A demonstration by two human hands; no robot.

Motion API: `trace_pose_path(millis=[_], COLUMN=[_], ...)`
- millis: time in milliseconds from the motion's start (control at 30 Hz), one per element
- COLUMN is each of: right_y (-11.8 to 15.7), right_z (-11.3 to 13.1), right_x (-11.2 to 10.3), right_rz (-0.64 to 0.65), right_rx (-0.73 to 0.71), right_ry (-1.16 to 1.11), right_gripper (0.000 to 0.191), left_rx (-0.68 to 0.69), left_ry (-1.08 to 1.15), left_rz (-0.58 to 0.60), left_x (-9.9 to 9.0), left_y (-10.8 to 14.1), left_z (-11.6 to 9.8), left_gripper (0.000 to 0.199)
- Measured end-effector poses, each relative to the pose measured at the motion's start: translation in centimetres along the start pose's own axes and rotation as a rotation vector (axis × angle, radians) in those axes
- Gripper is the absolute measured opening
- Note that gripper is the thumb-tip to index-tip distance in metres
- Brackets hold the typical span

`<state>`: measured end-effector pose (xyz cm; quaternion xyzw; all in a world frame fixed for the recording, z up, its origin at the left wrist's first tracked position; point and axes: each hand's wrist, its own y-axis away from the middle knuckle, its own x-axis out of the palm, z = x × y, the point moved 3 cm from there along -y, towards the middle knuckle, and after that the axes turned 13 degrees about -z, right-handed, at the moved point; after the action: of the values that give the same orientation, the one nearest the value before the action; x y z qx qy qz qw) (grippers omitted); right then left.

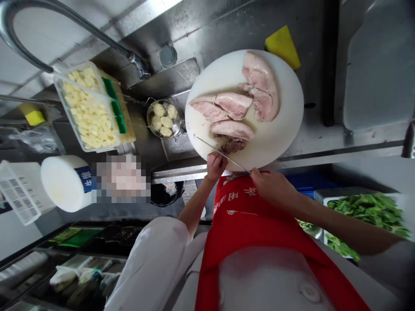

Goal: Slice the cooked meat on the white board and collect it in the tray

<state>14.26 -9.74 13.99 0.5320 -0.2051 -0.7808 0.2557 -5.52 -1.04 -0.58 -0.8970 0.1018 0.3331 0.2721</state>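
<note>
Gripping a long, thin metal knife (234, 162), the right hand (259, 178) was closed at the near edge of a round white cutting board (290, 101). The left hand (216, 166) had its fingers bunched at the same edge; whether they pinched anything could not be told. On the board lay three pale pink pieces of meat (228, 106), the nearest one dark and ragged along its near side. Left of the board stood a round metal pot (177, 126) holding pale, rounded lumps; at its far right edge lay a flat yellow sponge (283, 47).
</note>
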Motion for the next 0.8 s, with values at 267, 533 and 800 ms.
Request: trace_pose_path(millis=[267,533,800], right_y=[-3.5,-5.1,-1.3], right_z=[1.3,1.3,0.7], right_x=[1.0,-0.7,1.2], right_rz=[-0.009,-0.118,0.030], right_rx=[0.000,-0.050,0.015], right_ry=[-0.033,0.000,0.009], right_gripper=[0.029,0.028,0.032], left_rx=[0.028,0.125,0.069], left_ry=[0.003,-0.102,-0.077], left_rz=[-0.027,-0.140,-0.094], left_x=[-0.2,-0.4,-0.3], left_y=[-0.2,-0.4,0.0], left_z=[-0.3,-0.8,-0.2], left_gripper=[0.014,0.012,0.016])
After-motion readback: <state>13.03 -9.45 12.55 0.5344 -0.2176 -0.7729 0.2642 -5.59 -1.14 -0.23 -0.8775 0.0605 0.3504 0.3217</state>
